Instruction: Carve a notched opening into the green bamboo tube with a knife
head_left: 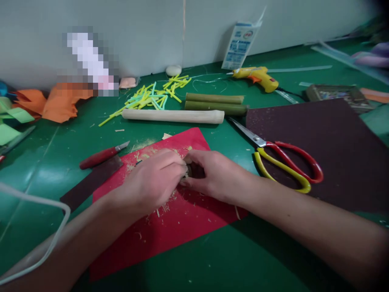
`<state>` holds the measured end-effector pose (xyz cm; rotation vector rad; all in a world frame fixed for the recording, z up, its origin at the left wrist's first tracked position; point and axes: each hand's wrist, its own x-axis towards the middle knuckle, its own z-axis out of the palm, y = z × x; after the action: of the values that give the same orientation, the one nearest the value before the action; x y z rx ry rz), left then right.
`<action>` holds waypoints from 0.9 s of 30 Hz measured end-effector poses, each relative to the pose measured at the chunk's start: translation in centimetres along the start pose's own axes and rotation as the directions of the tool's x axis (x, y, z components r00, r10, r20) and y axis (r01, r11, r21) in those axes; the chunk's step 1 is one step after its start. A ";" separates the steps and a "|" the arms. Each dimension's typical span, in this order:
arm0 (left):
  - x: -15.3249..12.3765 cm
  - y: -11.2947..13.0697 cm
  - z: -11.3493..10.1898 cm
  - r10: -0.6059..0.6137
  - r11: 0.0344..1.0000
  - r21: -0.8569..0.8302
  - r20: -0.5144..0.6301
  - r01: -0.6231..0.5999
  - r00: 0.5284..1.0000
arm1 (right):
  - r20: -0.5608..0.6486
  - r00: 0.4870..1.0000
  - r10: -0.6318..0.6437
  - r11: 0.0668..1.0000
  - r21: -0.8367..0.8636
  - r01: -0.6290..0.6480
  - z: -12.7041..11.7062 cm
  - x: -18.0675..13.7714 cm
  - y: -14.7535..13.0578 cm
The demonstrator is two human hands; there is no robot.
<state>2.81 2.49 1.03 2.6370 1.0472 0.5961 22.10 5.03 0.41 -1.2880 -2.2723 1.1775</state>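
Note:
My left hand and my right hand meet over a red sheet strewn with pale shavings. Right thumb and fingers curl round a small greenish piece, mostly hidden between the hands. The left hand is closed against that piece; what lies inside its fingers is hidden. A dark tip shows just beyond the left knuckles. To the left lie a red-handled carving knife and a dark brown strip. Scissors with red and yellow handles lie right of my right hand.
Behind the hands lie a pale peeled stick, two green bamboo pieces and yellow-green cut strips. A yellow glue gun sits at the back. A dark brown sheet covers the right. A white cord loops at left.

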 end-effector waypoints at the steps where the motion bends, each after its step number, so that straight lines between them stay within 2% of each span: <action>1: 0.0 0.0 0.0 0.014 1.000 -0.007 -0.004 -0.014 1.000 | -0.005 1.000 0.012 1.000 0.002 -0.012 0.0 0.0 0.0; 5: 0.0 0.2 -0.1 0.057 0.998 0.039 -0.071 -0.054 0.996 | 0.003 1.000 0.009 1.000 -0.015 -0.009 0.1 0.0 -0.1; 10: 0.0 0.0 -0.2 0.037 0.999 -0.028 -0.006 -0.037 0.999 | -0.005 1.000 0.007 1.000 0.011 -0.007 0.1 0.1 0.2; 16: -1.4 -1.2 -1.8 0.014 0.998 0.055 -0.040 -0.012 0.999 | 0.000 1.000 0.027 0.999 -0.042 -0.027 0.1 0.0 0.1; 19: -1.2 -1.4 -2.5 -0.002 0.999 0.052 -0.103 0.007 0.995 | -0.013 1.000 0.016 0.998 -0.057 -0.017 0.4 -0.2 0.0; 23: -0.7 -1.0 -2.7 -0.058 0.998 0.026 -0.158 0.062 0.986 | -0.061 0.997 -0.037 0.989 -0.147 0.028 0.9 -0.7 -0.1; 27: -0.5 -0.8 -3.2 -0.171 0.985 -0.011 -0.094 0.171 0.981 | -0.113 0.992 -0.052 0.963 -0.268 0.020 0.6 -0.9 -0.4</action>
<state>0.55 2.90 3.40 2.5034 1.2837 0.6893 22.05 3.90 0.43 -1.3611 -2.4149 0.7785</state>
